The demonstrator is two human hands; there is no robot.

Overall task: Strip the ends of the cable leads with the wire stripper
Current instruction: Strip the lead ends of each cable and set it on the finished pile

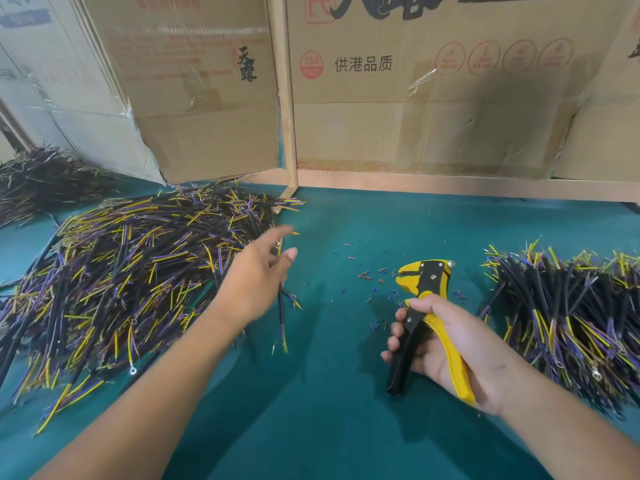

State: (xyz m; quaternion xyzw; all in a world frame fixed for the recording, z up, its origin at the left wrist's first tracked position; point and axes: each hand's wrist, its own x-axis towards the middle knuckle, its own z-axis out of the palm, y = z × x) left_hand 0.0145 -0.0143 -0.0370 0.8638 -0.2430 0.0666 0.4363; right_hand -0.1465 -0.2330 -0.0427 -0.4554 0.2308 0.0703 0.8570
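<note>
Yellow wire stripper (427, 308) gripped in right hand (450, 348); left hand (258, 278) spread loose above cable pile (131, 271)

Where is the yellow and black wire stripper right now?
The wire stripper is in the right hand, lower right of the head view, above the green table, between scattered insulation bits and the right-hand cable pile.

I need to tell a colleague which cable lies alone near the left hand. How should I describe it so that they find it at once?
Start at the big cable heap on the left of the green table. Just off its right edge, under the open left hand, one black cable lies nearly straight toward the viewer. Unlike its neighbours, it lies alone on bare green, with its short coloured leads fanned out at the near end.
</note>
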